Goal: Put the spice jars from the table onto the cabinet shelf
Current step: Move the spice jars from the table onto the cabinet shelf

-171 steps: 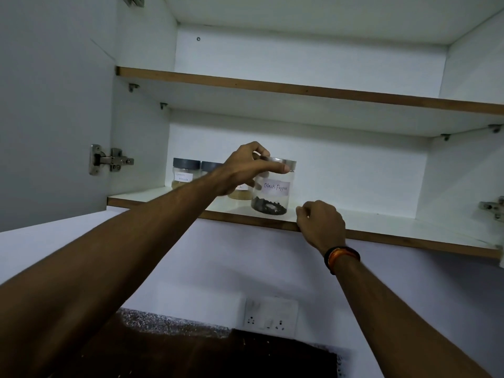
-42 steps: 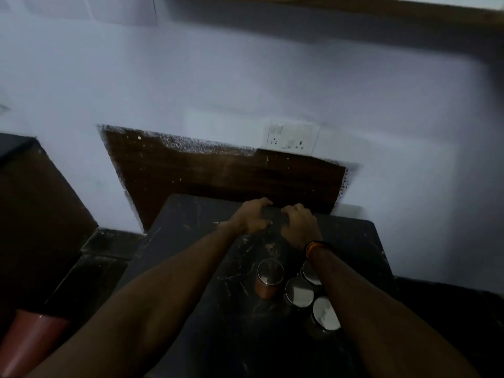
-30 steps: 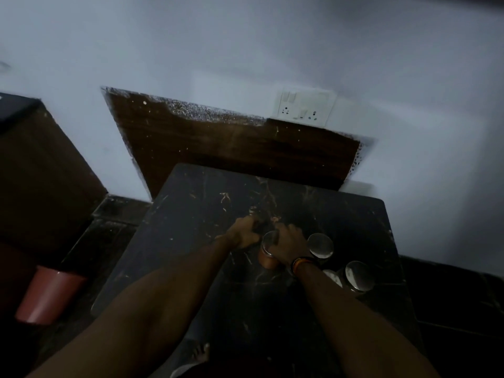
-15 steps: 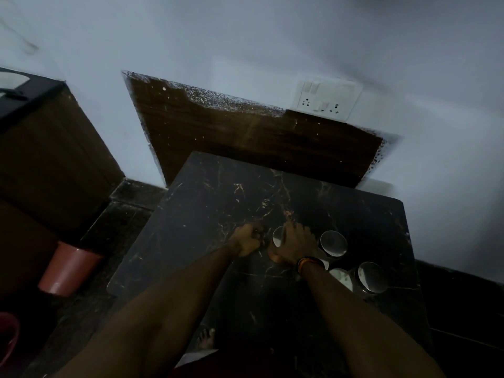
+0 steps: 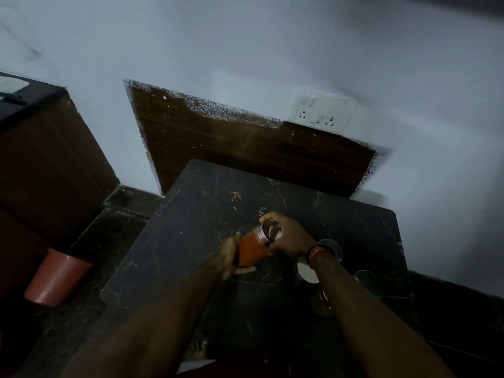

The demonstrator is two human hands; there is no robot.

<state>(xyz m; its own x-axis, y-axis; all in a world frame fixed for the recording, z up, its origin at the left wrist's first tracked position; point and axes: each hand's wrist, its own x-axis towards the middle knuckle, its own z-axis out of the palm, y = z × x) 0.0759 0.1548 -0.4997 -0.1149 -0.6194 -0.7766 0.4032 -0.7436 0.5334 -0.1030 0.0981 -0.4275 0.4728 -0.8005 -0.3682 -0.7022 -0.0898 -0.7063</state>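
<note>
A jar of orange-red spice with a silver lid is lifted off the dark marble table and tilted, lid toward the right. My right hand curls over its lid end. My left hand cups its base from below and the left. Three more silver-lidded jars stay on the table to the right: one behind my right wrist, one partly under it, one further right. The cabinet shelf is out of view.
A brown wooden panel leans on the white wall behind the table, below a switch socket. A wooden cabinet stands at the left, a reddish bucket on the dark floor beside it.
The view dropped from the shelf to the table. Both hands closed in on the orange jar, then raised it off the table and tilted it.
</note>
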